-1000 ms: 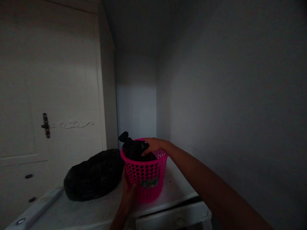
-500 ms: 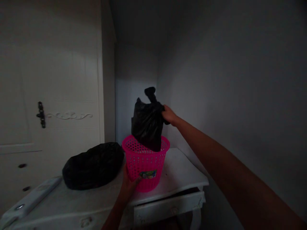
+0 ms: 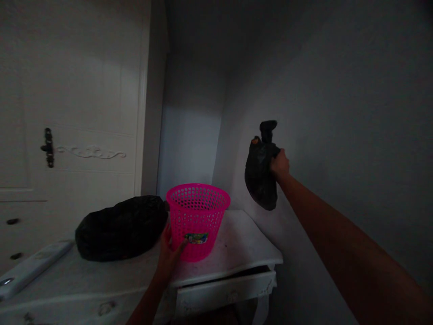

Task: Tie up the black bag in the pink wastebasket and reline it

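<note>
A tied black plastic bag (image 3: 260,174) hangs in the air to the right of the basket, and my right hand (image 3: 280,163) is closed round its gathered neck. A small orange-brown bit shows at the bag's upper left. The pink perforated basket (image 3: 194,225) stands upright on the white table (image 3: 241,241), a coloured label on its front. Against its lower left side rests my left hand (image 3: 169,250), thumb in front and fingers partly hidden behind the wall. The part of the basket's inside that I can see holds nothing visible.
Left of the basket lies a big black bundle (image 3: 122,230) of plastic. A long white object (image 3: 37,266) lies at the table's left end. The table's drawer (image 3: 226,293) is slightly pulled out. Behind are a white cabinet door (image 3: 91,108) and, at right, a wall (image 3: 331,126).
My right hand has lifted the black bag out from over the basket and carried it to the right. My left hand stays on the basket. The view has shifted slightly.
</note>
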The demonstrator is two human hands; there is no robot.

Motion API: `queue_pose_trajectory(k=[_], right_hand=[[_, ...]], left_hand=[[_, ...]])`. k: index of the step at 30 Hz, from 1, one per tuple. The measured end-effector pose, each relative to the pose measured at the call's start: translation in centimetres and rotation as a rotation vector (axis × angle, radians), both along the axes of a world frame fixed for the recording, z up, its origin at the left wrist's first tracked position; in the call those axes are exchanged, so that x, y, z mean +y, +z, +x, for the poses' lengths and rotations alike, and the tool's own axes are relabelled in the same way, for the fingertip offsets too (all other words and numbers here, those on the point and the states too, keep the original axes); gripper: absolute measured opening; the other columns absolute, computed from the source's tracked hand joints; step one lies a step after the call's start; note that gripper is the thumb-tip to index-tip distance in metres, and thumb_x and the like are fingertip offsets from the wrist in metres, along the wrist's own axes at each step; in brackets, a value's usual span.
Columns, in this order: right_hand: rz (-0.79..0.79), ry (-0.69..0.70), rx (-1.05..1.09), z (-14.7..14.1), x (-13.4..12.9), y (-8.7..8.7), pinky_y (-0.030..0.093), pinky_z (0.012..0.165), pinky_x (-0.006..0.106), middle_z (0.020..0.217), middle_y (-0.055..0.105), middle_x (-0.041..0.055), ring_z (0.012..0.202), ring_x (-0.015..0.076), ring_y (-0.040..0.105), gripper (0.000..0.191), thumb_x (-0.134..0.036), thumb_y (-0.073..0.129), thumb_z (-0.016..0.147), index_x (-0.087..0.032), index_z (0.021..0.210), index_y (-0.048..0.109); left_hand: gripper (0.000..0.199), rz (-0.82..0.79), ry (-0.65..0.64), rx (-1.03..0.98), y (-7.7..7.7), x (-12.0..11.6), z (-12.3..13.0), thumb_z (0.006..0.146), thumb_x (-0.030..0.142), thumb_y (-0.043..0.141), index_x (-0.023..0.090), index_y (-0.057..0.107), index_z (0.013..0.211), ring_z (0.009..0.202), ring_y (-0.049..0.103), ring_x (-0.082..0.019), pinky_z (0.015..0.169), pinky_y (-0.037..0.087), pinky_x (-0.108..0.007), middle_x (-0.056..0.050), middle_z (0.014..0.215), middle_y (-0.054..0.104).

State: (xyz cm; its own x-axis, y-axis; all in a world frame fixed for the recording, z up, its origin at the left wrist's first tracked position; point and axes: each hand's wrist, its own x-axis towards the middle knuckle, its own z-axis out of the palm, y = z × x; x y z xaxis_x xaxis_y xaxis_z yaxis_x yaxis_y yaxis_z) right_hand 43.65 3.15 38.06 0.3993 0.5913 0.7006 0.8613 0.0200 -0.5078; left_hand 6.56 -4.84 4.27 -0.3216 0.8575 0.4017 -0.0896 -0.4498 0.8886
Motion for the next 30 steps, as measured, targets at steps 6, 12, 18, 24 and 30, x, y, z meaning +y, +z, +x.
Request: queue_pose_trajectory(k=[6, 12, 18, 24, 30], right_hand=[[-0.385, -0.027, -0.249, 0.5, 0.0, -7.9, 0.051, 0.087, 0.039, 0.121, 0.070, 0.0227, 0.110, 0.0322, 0.071, 0.030, -0.026, 0.046, 0.100, -0.017, 0.127, 0.055], [-0.546, 0.055, -0.384, 1.9, 2.1, -13.5, 0.049, 0.085, 0.036, 0.120, 0.072, 0.0211, 0.112, 0.0323, 0.071, 0.030, -0.023, 0.049, 0.097, -0.016, 0.125, 0.058], [-0.601, 0.066, -0.363, 1.2, 3.5, -18.0, 0.050, 0.081, 0.040, 0.120, 0.071, 0.0248, 0.108, 0.0366, 0.072, 0.029, -0.026, 0.050, 0.098, -0.014, 0.122, 0.059], [-0.637, 0.305, -0.291, 0.6, 4.5, -21.2, 0.049, 0.086, 0.033, 0.119, 0.073, 0.0204, 0.112, 0.0293, 0.071, 0.040, -0.029, 0.063, 0.094, -0.013, 0.130, 0.057], [-0.604, 0.329, -0.238, 0.9, 4.6, -20.2, 0.050, 0.089, 0.034, 0.113, 0.076, 0.0182, 0.109, 0.0297, 0.072, 0.045, -0.040, 0.068, 0.092, -0.014, 0.129, 0.062]], left_hand=[[0.103, 0.004, 0.036, 0.017, -1.0, 1.0, -0.1, 0.075, 0.068, 0.076, 0.025, 0.029, 0.156, 0.149, 0.044, -0.037, 0.117, 0.045, -0.052, -0.020, 0.165, 0.037], [0.082, 0.025, 0.291, 0.147, -1.0, 1.1, -1.1, 0.091, 0.062, 0.058, 0.024, 0.028, 0.158, 0.150, 0.041, -0.033, 0.121, 0.038, -0.053, -0.018, 0.162, 0.038], [0.053, -0.112, 0.730, 0.877, 2.5, 0.1, -6.0, 0.092, 0.046, 0.051, 0.016, 0.061, 0.134, 0.132, 0.054, -0.041, 0.111, 0.040, -0.062, -0.021, 0.137, 0.063], [0.040, -0.628, 0.512, 1.266, 3.0, -0.2, -12.0, 0.091, 0.036, 0.046, 0.020, 0.073, 0.116, 0.115, 0.067, -0.043, 0.098, 0.046, -0.061, -0.021, 0.118, 0.075], [0.036, -0.420, 0.732, 0.600, 7.7, 1.0, -15.2, 0.092, 0.042, 0.039, 0.020, 0.066, 0.081, 0.084, 0.071, -0.035, 0.074, 0.054, -0.042, -0.014, 0.077, 0.073]])
